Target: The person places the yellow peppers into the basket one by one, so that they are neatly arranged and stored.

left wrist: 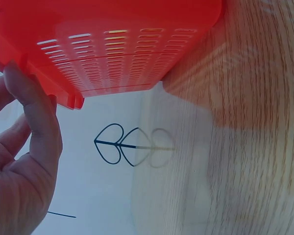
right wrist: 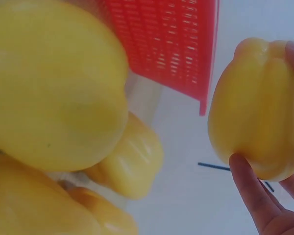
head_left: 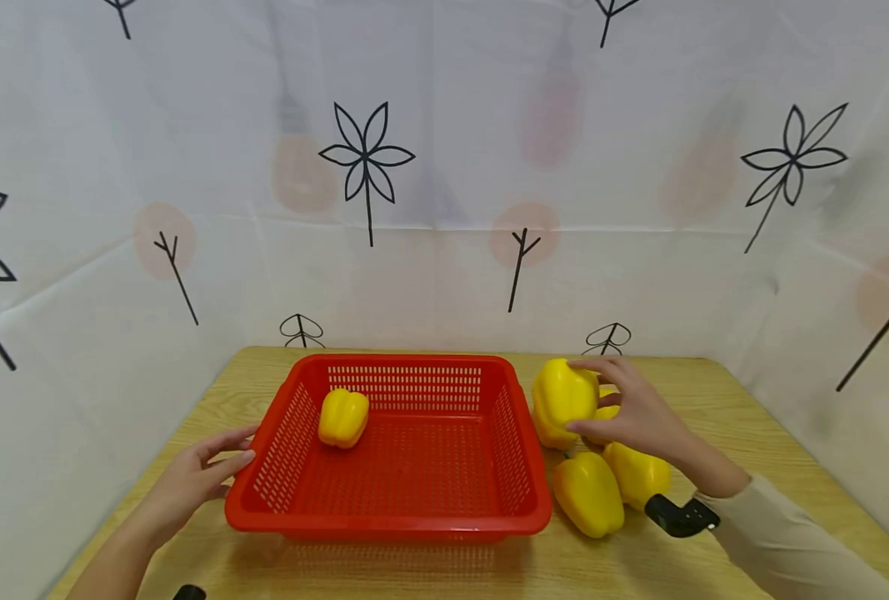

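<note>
My right hand (head_left: 631,408) holds a yellow bell pepper (head_left: 561,400) between thumb and fingers, raised beside the basket's right rim. In the right wrist view, the fingertips press on the sides of this bell pepper (right wrist: 255,112). On the left, my left hand (head_left: 189,479) grips the rim of a red plastic basket (head_left: 407,523), fingertips right at its edge. From the left wrist view, a bent finger of the left hand (left wrist: 34,132) reaches up under that rim. Another yellow bell pepper (head_left: 342,418) lies inside the basket, toward the back left.
Several yellow bell peppers lie to the right of the basket, including a front one (head_left: 589,494) and one beside it (head_left: 637,473). Everything stands on a wooden table (head_left: 684,392). White patterned cloth (head_left: 444,275) hangs behind it and along the sides.
</note>
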A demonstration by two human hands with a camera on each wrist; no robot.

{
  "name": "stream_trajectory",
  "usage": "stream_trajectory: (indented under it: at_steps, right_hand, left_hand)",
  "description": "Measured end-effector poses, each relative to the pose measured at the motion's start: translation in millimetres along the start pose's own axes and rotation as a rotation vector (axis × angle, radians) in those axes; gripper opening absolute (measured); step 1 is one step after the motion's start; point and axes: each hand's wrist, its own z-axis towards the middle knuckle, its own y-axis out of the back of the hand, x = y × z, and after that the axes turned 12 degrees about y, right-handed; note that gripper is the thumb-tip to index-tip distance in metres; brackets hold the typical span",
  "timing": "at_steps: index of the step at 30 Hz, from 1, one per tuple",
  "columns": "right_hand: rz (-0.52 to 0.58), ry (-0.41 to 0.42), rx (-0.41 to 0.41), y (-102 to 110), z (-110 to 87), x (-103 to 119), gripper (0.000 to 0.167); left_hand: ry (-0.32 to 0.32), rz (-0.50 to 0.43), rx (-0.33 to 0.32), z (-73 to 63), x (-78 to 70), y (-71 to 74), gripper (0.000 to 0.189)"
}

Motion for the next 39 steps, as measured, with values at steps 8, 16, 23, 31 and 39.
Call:
stream_trajectory:
  at_steps: [8,16,23,31,39]
  right_hand:
    - [0.027,-0.03,0.027,-7.9,8.8,3.7,0.069]
    - [0.053,-0.04,0.049,-16.1,18.4,9.7,0.069]
    - [0.07,-0.042,0.08,-22.6,27.6,13.8,0.069]
    - [0.08,-0.038,0.102,-30.7,38.7,17.0,0.071]
    - [0.148,-0.046,0.106,-38.0,48.2,21.2,0.07]
  left_hand:
    - [-0.012,-0.007,0.002,0.1,0.8,0.1,0.06]
    - [-0.015,-0.011,0.005,-1.4,1.5,1.4,0.06]
    - [-0.016,-0.008,0.003,-1.7,-0.2,-0.1,0.06]
    - [-0.021,-0.016,0.001,-2.2,-0.1,-0.4,0.059]
    - [-0.011,-0.012,-0.001,-0.9,0.5,-0.2,0.06]
